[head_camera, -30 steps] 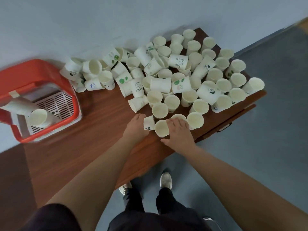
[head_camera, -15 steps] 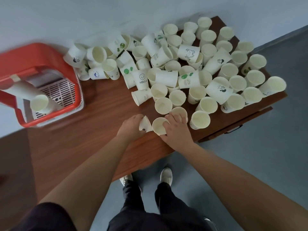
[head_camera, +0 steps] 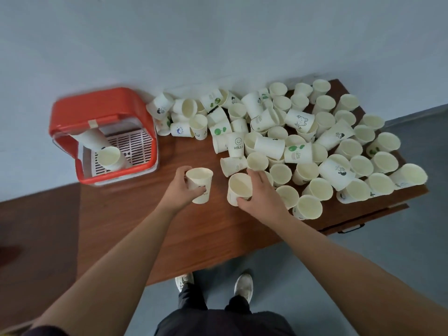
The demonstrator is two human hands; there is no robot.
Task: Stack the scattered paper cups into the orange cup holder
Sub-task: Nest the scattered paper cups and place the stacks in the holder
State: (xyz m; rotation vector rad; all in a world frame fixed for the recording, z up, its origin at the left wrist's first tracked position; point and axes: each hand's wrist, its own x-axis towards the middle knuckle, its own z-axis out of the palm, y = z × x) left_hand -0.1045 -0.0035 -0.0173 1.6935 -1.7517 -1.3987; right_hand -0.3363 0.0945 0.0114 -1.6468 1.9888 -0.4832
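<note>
My left hand (head_camera: 180, 190) grips a white paper cup (head_camera: 200, 184), held upright above the wooden table (head_camera: 198, 234). My right hand (head_camera: 260, 195) holds a second paper cup (head_camera: 238, 187), tilted a little, just to the right. Behind them a pile of scattered paper cups (head_camera: 303, 141) covers the right half of the table, some upright and some on their sides. The orange cup holder (head_camera: 97, 110) stands at the table's left end by the wall, with a slanted stack of cups (head_camera: 108, 154) inside it.
A pale wall runs along the far edge of the table. The near table edge runs diagonally above my shoes (head_camera: 243, 284) on the grey floor. A drawer handle (head_camera: 351, 229) shows under the table's right end. Bare wood lies between my hands and the holder.
Both hands have lifted their cups off the table and turned them upright. My left hand has moved left, away from the pile. The camera has tilted, shifting the table lower in view.
</note>
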